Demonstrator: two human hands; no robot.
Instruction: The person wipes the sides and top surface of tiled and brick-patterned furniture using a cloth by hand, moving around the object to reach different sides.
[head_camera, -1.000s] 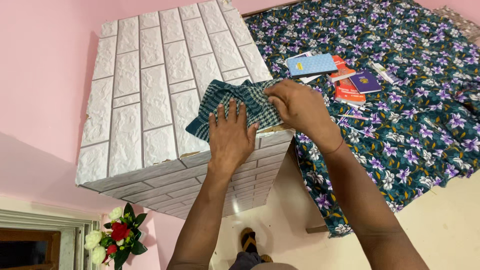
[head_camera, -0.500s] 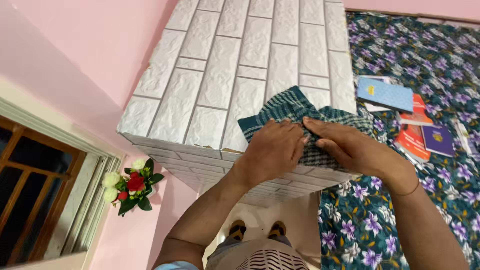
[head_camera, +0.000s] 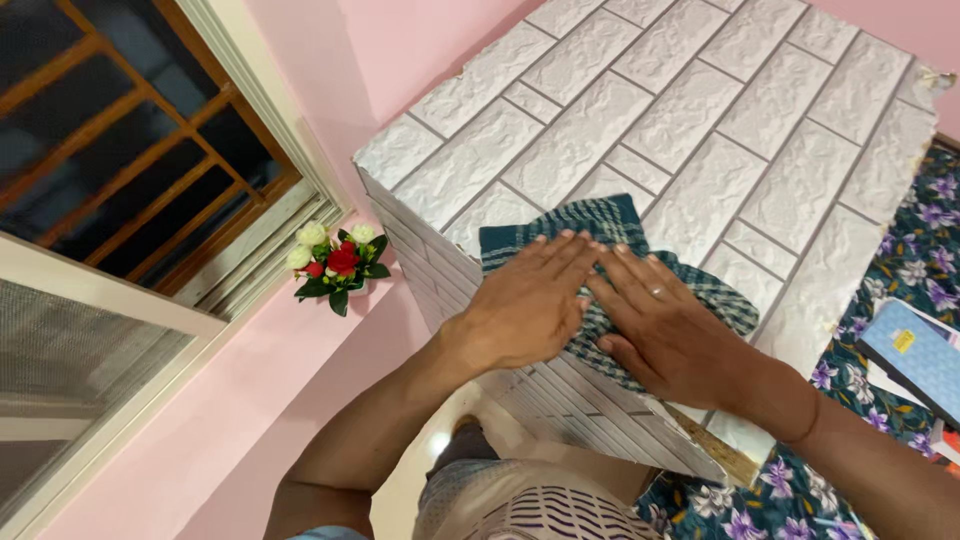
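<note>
Both hands have flattened since a moment ago, the left hand (head_camera: 525, 305) and right hand (head_camera: 665, 330) now lying palm-down with fingers straight and close together on the green checked cloth (head_camera: 610, 225), which rests at the brick-patterned surface's (head_camera: 700, 110) near edge.

Both hands went flat, left hand (head_camera: 525, 305) and right hand (head_camera: 660, 330) spread side by side on the checked cloth (head_camera: 610, 225), cloth got smoother, view swung toward the window (head_camera: 120, 150).
</note>
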